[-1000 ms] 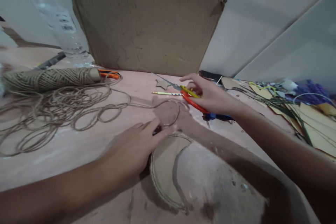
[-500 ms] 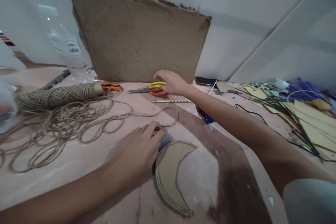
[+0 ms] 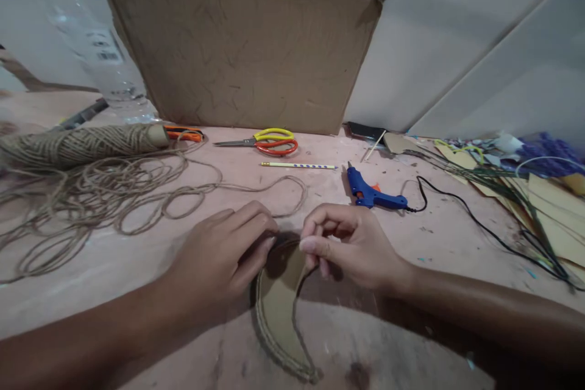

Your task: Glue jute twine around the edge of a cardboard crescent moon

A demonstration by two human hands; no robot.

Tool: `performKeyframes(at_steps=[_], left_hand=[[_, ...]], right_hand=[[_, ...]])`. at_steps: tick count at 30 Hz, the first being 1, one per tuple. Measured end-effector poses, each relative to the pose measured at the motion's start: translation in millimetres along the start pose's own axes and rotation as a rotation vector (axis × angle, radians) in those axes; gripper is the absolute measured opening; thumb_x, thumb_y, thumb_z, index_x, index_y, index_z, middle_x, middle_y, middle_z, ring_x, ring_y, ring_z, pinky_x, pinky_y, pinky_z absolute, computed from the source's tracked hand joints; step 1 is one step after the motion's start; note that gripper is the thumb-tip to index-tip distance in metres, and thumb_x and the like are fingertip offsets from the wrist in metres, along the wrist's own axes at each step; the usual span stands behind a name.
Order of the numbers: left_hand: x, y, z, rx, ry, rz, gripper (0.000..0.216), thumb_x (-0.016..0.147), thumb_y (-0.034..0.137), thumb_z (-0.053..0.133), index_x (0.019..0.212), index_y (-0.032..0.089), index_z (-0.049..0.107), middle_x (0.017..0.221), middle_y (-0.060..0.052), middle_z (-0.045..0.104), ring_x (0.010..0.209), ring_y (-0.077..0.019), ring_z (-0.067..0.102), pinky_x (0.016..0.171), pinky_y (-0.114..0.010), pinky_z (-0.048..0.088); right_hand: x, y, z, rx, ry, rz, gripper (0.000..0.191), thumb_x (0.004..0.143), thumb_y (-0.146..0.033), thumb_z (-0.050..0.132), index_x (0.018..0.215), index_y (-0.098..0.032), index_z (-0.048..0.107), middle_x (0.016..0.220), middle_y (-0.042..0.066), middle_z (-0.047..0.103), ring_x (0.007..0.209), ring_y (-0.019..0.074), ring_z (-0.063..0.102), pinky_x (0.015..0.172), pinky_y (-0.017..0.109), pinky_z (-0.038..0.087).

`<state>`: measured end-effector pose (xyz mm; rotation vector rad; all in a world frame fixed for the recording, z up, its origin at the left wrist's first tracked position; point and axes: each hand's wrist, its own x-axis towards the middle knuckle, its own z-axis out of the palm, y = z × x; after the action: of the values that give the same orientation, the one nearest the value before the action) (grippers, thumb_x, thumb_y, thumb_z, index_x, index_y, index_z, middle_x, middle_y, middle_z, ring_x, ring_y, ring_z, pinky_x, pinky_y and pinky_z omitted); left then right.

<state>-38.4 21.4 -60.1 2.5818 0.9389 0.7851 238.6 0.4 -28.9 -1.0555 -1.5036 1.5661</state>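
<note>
A crescent-shaped cardboard piece, its outer edge lined with twine, lies flat in front of me. My left hand is closed at its upper left edge, and a strand of twine runs into these fingers; the fingertips are partly hidden. At the crescent's upper tip, my right hand is pinched with thumb and forefinger, covering the tip. Beyond the hands, scissors with yellow and red handles lie beside a pencil. A blue glue gun rests behind my right hand.
A twine roll with loose tangled coils occupies the left. Behind it stand a plastic bottle and an orange-handled tool. A large cardboard sheet leans on the wall. To the right are the glue gun's black cord and paper pieces.
My right hand has let go of the scissors and come back to the crescent's tip. The scissors stay on the table, and the glue gun is uncovered. My left hand remains by the crescent.
</note>
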Motion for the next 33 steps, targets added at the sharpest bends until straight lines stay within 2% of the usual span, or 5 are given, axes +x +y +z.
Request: performKeyframes(at_steps=[4,8,11,25,33], left_hand=[[-3,10,4,-0.208,0.166,0.047,0.02,0.126,0.021,0.06,0.117,0.026,0.078,0.099,-0.001,0.082,0.083,-0.0173,0.075,0.078,-0.03,0.053],[-3,20,3,-0.404,0.162,0.0,0.017,0.125,0.016,0.068,0.121,0.026,0.081,0.101,0.001,0.085,0.085,-0.0135,0.079,0.08,-0.023,0.058],[-2,24,-1,-0.433,0.152,-0.009,0.017,0.124,0.015,0.071,0.119,0.026,0.082,0.1,0.003,0.087,0.085,-0.0118,0.081,0.082,-0.02,0.061],[0,27,-5,-0.287,0.2,0.019,0.022,0.125,0.011,0.064,0.117,0.022,0.08,0.097,0.001,0.085,0.082,-0.0119,0.08,0.076,-0.022,0.059],[1,16,-6,0.189,0.228,0.295,0.028,0.125,0.007,0.059,0.105,0.023,0.072,0.093,0.002,0.086,0.073,-0.0151,0.077,0.069,-0.036,0.05]], right_hand=[[-3,11,9,0.196,-0.053,0.05,0.054,0.097,-0.073,0.107,0.096,-0.023,0.086,0.067,-0.003,0.075,0.046,0.0092,0.053,0.043,0.022,0.042],[-3,19,11,0.279,-0.126,0.056,0.051,0.107,-0.072,0.099,0.108,-0.021,0.097,0.061,-0.005,0.07,0.045,0.0077,0.049,0.044,0.02,0.04],[-5,22,10,0.282,-0.115,0.059,0.05,0.108,-0.072,0.098,0.112,-0.022,0.101,0.059,-0.006,0.067,0.046,0.0079,0.047,0.046,0.021,0.04],[-7,21,9,0.229,-0.093,0.088,0.051,0.111,-0.067,0.095,0.123,-0.018,0.103,0.058,-0.006,0.064,0.048,0.0086,0.047,0.052,0.023,0.043],[-14,22,15,0.08,-0.073,0.038,0.036,0.118,-0.047,0.085,0.126,-0.016,0.101,0.061,-0.006,0.062,0.05,0.008,0.047,0.052,0.023,0.039]])
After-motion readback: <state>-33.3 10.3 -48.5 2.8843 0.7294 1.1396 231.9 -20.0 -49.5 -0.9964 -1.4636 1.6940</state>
